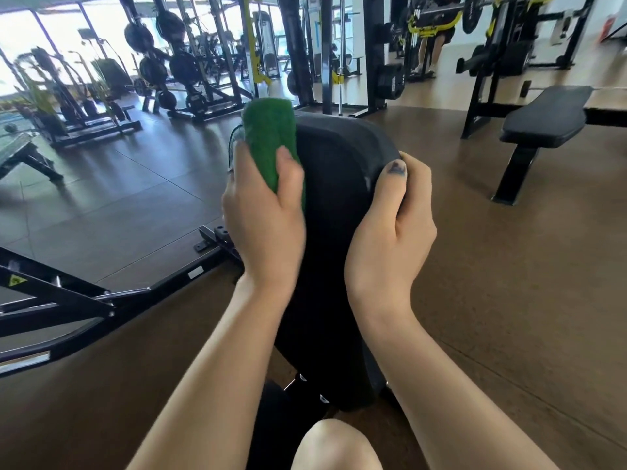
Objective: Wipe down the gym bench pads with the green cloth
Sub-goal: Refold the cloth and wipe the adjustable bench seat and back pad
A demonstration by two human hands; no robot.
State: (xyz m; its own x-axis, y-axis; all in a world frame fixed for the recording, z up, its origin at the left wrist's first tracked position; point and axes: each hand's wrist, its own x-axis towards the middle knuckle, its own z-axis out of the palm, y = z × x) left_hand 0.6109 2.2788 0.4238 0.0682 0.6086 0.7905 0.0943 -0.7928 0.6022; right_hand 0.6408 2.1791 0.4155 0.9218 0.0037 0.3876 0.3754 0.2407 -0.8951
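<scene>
Fingers of the left hand (264, 215) wrapped around the green cloth (271, 140), right hand (390, 225) gripping the bench pad (336, 184).

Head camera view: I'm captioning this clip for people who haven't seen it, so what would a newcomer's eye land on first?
The bright green cloth stands out first, gripped in the left hand against the upper left edge of the black bench pad at centre frame. Next comes the right hand, clasping the pad's right edge. Behind, at right, a flat bench stands on the brown floor.
</scene>
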